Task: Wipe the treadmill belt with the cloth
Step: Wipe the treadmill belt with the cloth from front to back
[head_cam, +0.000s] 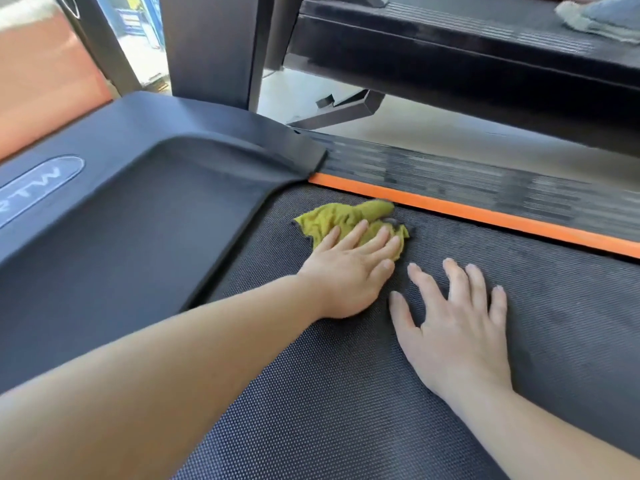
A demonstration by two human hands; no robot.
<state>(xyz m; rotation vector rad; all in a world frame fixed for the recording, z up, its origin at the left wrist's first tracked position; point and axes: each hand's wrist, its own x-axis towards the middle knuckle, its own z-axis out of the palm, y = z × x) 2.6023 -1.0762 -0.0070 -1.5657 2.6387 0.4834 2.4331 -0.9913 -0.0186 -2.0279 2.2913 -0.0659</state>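
One cloth (332,221), yellow-green and crumpled, lies on the one treadmill belt (346,393) in view. It sits at the belt's front end, near the corner where the cover and the far edge meet. Its far tip reaches just beside the single orange strip (485,214) that runs along that edge.

Two bare hands are on the belt. The left hand (349,271) lies flat on the near part of the cloth, fingers straight and close together, pressing it down rather than gripping it; the cloth sticks out beyond the fingertips. The right hand (453,320) rests palm-down on the bare belt just beside the left, fingers straight and spread wide, holding nothing and not touching the cloth.

The belt is dark with a fine dotted weave. In front of it sits one dark moulded cover (156,202) carrying an oval badge (38,188), where the letters "RTW" can be read; the frame edge cuts off whatever else it says. Beyond the orange strip runs a ribbed dark side rail (485,188), blurred. One dark upright post (211,46) rises behind the cover.

Further off, across a strip of pale floor (433,129), stands a second treadmill (450,39), with a pale rag-like thing (581,19) on its deck, too blurred to make out.
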